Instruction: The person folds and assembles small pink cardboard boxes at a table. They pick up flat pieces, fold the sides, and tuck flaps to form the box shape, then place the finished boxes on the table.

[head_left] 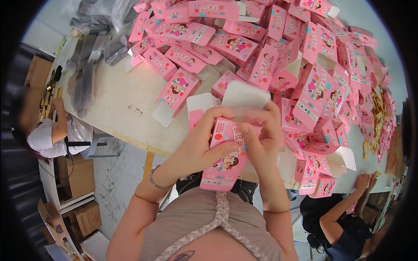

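Note:
A pink cardboard box point(222, 174) with a cartoon figure on its front is between my two hands, close in front of my body at the table's near edge. My left hand point(198, 141) grips its left side, with the thumb across the front face. On the right side, my right hand point(264, 141) presses its thumb on the front near the top, while its fingers curl behind and are partly blurred. Above the box stands a blurred white flap point(245, 96), which seems to belong to its upper end. What is inside the box cannot be seen.
Many pink boxes point(265, 65), several with open flaps, are heaped across the pale table point(130, 104). Dark plastic-wrapped packs point(85, 87) lie at the left, small gold and pink packets point(379, 117) at the far right. One person point(56, 135) sits left, another point(344, 222) right. Cartons point(78, 174) fill a shelf.

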Tool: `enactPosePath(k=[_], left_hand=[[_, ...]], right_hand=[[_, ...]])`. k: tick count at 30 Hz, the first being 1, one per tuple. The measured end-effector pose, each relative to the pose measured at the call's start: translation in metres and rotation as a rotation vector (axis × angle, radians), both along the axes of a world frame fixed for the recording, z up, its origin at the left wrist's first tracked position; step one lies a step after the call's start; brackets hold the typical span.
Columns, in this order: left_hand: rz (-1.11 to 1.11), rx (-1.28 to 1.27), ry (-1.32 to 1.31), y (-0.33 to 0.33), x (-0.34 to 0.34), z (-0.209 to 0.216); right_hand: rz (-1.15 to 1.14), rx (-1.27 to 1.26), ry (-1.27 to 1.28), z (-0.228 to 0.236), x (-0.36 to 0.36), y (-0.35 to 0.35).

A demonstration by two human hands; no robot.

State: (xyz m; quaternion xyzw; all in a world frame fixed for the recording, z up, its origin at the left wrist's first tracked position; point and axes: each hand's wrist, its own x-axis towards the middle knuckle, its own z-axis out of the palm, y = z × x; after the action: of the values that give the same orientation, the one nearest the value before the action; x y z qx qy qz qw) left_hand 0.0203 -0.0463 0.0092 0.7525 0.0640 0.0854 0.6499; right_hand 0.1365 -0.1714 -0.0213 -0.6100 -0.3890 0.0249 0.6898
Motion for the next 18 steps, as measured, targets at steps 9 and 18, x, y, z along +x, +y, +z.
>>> enactPosePath(k=[9,18], left_hand=[[-0.008,0.008,-0.282,-0.002,0.000,-0.016],[-0.017,-0.020,-0.255,0.012,-0.010,-0.026]], right_hand=[[0.257,0.057,0.419,0.028,0.006,-0.003],[0.381,-0.263,0.174,0.040,0.000,-0.024]])
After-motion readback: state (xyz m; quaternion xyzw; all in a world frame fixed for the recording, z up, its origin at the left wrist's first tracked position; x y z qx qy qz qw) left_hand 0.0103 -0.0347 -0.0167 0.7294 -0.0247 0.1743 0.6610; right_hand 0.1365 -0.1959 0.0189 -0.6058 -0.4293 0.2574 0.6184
